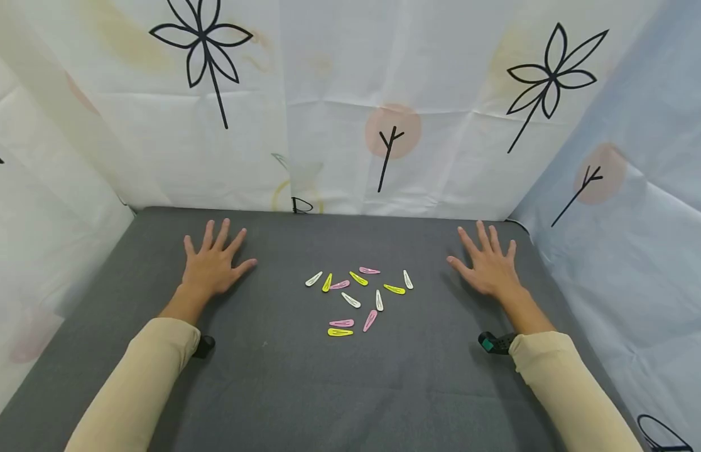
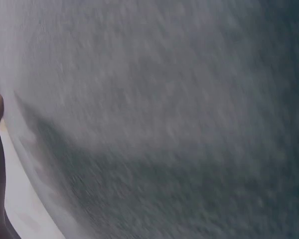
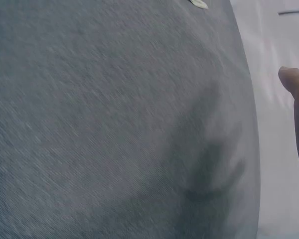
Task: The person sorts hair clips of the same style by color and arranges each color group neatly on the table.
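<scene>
Several snap hair clips lie scattered mid-table in the head view: pink ones such as this pink hair clip (image 1: 370, 321), yellow ones like this yellow hair clip (image 1: 340, 332), and white ones like this white hair clip (image 1: 351, 300). My left hand (image 1: 211, 267) is to their left, fingers spread and straight, holding nothing. On the other side, my right hand (image 1: 489, 267) is likewise spread over the cloth, with nothing in it. Its nearest clip is a white hair clip (image 1: 407, 279). In the right wrist view a thumb (image 3: 293, 79) shows at the right edge above the hand's shadow.
A dark grey cloth (image 1: 271, 389) covers the table. Pale fabric walls (image 1: 333, 75) printed with leaves and twigs stand along the back and both sides. Each wrist wears a black device, such as the right wrist camera (image 1: 497, 343).
</scene>
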`<state>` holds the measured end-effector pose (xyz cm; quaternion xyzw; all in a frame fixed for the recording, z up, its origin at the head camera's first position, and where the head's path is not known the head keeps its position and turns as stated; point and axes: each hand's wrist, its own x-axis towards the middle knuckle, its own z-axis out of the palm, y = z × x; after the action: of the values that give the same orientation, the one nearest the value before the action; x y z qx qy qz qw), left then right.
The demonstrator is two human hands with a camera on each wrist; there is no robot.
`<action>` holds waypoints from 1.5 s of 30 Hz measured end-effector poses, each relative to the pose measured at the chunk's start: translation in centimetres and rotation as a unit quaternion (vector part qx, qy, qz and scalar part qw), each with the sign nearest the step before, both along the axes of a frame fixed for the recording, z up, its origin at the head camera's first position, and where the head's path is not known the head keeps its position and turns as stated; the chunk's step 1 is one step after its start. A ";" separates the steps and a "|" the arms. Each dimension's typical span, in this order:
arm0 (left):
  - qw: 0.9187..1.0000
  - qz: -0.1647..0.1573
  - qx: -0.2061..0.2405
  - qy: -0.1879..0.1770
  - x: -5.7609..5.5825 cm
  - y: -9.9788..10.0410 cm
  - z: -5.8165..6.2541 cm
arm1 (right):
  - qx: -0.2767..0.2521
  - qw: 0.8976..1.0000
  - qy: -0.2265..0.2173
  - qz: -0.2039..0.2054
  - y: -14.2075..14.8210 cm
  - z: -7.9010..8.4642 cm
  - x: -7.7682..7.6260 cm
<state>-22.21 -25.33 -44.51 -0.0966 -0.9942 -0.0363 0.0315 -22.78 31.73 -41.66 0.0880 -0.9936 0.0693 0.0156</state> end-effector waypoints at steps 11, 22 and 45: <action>0.998 -0.069 -0.005 0.003 -0.2 3.9 0.0 | 0.006 0.998 -0.005 0.065 -2.5 -1.0 0.6; 0.993 -0.116 -0.024 -0.025 -0.2 7.1 -0.3 | -0.010 0.990 0.005 0.140 -4.5 -2.2 1.3; 0.984 -0.170 0.001 -0.050 0.8 9.7 -0.8 | -0.131 0.975 -0.041 0.175 -6.8 -3.3 2.2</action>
<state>-21.45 -15.64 -45.34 -0.2621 -0.9636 -0.0471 -0.0251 -20.63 24.91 -44.98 0.2553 -0.9446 0.2045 -0.0260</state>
